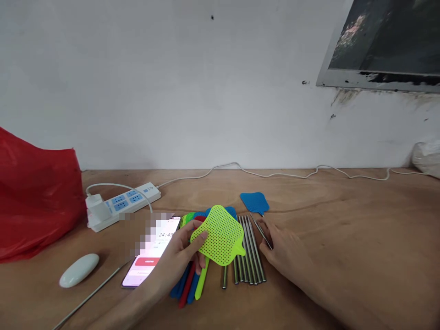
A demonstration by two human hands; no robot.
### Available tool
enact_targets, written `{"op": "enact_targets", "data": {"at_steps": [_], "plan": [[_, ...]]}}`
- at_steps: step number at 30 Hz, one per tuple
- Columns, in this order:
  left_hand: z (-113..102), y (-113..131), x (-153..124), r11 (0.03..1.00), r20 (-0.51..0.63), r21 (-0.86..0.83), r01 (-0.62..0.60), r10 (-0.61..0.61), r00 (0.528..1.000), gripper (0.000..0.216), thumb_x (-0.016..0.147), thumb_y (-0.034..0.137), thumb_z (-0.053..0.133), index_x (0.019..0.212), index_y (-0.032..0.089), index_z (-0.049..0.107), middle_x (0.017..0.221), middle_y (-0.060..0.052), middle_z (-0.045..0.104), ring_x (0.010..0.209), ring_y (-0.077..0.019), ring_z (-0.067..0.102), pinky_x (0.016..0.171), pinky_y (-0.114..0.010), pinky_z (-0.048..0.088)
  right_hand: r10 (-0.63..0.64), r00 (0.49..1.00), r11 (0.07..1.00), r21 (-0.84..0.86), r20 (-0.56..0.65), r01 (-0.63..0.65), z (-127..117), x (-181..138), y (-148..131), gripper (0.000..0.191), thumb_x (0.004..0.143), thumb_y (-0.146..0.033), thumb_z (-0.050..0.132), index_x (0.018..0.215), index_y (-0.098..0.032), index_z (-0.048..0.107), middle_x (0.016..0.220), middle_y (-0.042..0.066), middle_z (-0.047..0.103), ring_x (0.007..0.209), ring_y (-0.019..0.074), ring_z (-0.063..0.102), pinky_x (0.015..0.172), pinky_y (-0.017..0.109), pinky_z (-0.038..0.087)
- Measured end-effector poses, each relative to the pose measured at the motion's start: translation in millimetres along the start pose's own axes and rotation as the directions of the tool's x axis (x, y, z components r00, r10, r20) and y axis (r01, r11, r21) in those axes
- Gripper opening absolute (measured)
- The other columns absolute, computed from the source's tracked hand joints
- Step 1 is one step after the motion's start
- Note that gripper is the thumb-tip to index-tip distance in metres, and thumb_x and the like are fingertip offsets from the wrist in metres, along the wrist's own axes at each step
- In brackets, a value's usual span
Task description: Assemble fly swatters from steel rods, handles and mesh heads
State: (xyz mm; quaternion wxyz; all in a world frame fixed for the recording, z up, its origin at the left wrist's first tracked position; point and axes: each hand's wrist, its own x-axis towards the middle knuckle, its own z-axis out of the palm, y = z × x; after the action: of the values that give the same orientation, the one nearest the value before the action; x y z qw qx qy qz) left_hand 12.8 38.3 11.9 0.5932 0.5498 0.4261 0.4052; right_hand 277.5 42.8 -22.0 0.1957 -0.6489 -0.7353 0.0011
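Note:
A yellow-green perforated fly swatter head (220,236) is pinched between the thumb and fingers of my left hand (184,247). Its short socket points to the lower right, toward a row of metal rods (252,256). My right hand (283,245) has its fingers closed around another thin metal rod (261,233), just right of that row. Beyond the right hand lies a blue swatter head (255,202) with a thin stem. Beneath my left hand are several coloured handles, among them a red handle (187,285) and a yellow-green handle (202,279); more swatter heads are partly hidden there.
A lit phone (154,252) lies left of the swatters. Farther left are a white power strip (123,204) with a plugged-in adapter, a white oval object (79,270) and a red bag (37,197). A white cable (271,175) runs along the wall.

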Motion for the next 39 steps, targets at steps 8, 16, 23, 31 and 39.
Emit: {"op": "enact_targets", "data": {"at_steps": [8,16,23,31,39], "plan": [[-5,-16,-1,0.993,-0.128,-0.113,-0.029,0.015,0.992,0.056,0.085,0.058,0.070,0.117,0.018,0.048,0.049,0.007,0.059,0.040,-0.0137,0.055,0.040,-0.021,0.046,-0.235,0.968,0.881,0.400,-0.093,0.252,-21,-3,-10,0.028,0.100,-0.023,0.040,0.122,-0.022,0.057,0.075,-0.001,0.067,0.062,0.0173,0.063,0.059,0.027,0.045],[3,-9,-8,0.950,-0.213,-0.311,-0.028,-0.041,0.976,0.040,0.085,0.044,0.074,0.107,0.019,0.052,0.059,0.005,0.061,0.047,-0.0119,0.056,0.041,-0.019,0.045,-0.517,0.820,0.810,0.169,-0.247,0.562,-19,-10,-6,0.029,0.103,-0.017,0.037,0.128,-0.022,0.051,0.108,0.011,0.072,0.088,0.0211,0.072,0.072,0.031,0.056],[2,-7,-11,0.930,-0.206,-0.368,-0.018,-0.063,0.976,0.040,0.085,0.041,0.074,0.111,0.019,0.053,0.057,0.005,0.060,0.045,-0.0129,0.055,0.040,-0.020,0.045,-0.557,0.784,0.802,0.067,-0.275,0.593,-16,-13,-7,0.033,0.102,-0.015,0.037,0.131,-0.022,0.050,0.104,0.010,0.071,0.080,0.0208,0.071,0.063,0.029,0.055],[2,-11,-11,0.918,-0.242,-0.395,-0.030,-0.073,0.967,0.044,0.082,0.041,0.077,0.111,0.019,0.053,0.060,0.006,0.058,0.043,-0.0121,0.054,0.039,-0.020,0.043,-0.539,0.787,0.798,0.117,-0.300,0.591,-17,-15,-9,0.030,0.101,-0.016,0.040,0.128,-0.023,0.052,0.103,0.010,0.071,0.086,0.0209,0.071,0.067,0.029,0.056],[2,-14,-10,0.962,-0.235,-0.258,-0.084,0.022,0.972,0.053,0.084,0.051,0.073,0.121,0.020,0.050,0.056,0.006,0.059,0.043,-0.0145,0.055,0.039,-0.022,0.044,-0.505,0.819,0.819,0.149,-0.271,0.554,-18,-13,-7,0.031,0.102,-0.019,0.042,0.127,-0.022,0.060,0.097,0.008,0.070,0.079,0.0189,0.071,0.067,0.028,0.057]]}}
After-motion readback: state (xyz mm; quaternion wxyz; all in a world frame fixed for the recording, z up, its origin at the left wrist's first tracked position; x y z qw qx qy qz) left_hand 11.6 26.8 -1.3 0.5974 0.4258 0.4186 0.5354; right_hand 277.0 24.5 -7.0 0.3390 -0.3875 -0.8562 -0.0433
